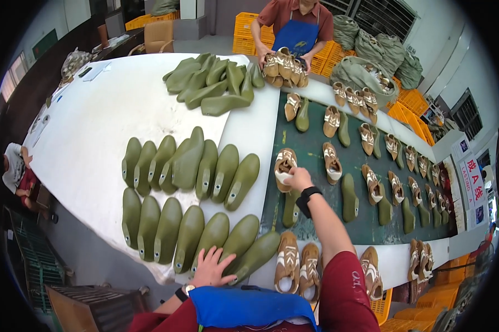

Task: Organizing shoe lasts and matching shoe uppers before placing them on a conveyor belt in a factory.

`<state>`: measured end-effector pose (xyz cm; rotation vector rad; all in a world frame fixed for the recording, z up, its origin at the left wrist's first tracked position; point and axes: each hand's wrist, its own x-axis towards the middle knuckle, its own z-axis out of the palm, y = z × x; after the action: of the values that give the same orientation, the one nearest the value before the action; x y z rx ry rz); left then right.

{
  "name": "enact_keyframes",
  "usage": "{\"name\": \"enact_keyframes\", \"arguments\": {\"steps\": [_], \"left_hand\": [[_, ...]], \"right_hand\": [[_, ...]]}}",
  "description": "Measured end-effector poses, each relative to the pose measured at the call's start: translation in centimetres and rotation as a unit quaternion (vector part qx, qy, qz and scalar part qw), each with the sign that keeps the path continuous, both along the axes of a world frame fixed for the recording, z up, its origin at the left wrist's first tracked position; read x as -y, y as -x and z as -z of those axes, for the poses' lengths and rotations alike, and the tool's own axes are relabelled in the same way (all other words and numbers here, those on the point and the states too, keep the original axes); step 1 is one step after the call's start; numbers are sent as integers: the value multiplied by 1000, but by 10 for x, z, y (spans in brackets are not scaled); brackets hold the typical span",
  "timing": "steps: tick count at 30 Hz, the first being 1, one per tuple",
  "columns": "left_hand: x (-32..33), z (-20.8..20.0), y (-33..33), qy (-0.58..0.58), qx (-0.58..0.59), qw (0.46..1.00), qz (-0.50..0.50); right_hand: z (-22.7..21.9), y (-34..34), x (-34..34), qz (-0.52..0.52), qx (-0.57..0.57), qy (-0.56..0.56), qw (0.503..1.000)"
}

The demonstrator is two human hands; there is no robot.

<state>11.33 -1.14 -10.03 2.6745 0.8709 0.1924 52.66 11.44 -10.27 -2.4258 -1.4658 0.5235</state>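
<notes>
Brown shoe: just right of the frame's centre, on the dark green belt, white lining showing at the collar; green last just below it.
Right hand: clamped on the shoe's white-lined collar — fingers bent together; black band at the wrist.
Left hand: lower centre of the frame, fingers spread apart, laid over the near ends of the front lasts.
Front lasts: olive green, side by side across the lower left of centre, on the white table.
Back lasts: second row just above, one lying across its neighbours.
Heaped lasts: upper centre, piled loosely on the same table.
Rest of belt: more brown shoes and green lasts, in rows toward the right edge.
Lower right: shoe pair on a pale ledge.
Top of frame: co-worker in a blue apron — both hands at clustered shoes.
Upper right: bulging green sacks, orange crates.
</notes>
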Motion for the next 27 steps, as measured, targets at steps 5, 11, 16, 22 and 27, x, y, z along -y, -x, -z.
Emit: {"name": "enact_keyframes", "arguments": {"steps": [5, 11, 16, 22, 27], "left_hand": [[4, 0, 6, -4, -23, 1000, -1], [-5, -4, 1, 5, -10, 1000, -4], [-3, -7, -5, 12, 1, 1000, 7], [3, -1, 2, -6, 25, 1000, 10], [3, 4, 6, -12, 33, 999, -2]], "right_hand": [[38, 2, -21, 51, -19, -56, 997], [17, 6, 1, -79, -59, -84, 992], [-82, 22, 72, -243, -65, -33, 967], [-235, 66, 194, -225, -165, -114, 954], [-314, 97, 307, -200, -147, -100, 964]]}}
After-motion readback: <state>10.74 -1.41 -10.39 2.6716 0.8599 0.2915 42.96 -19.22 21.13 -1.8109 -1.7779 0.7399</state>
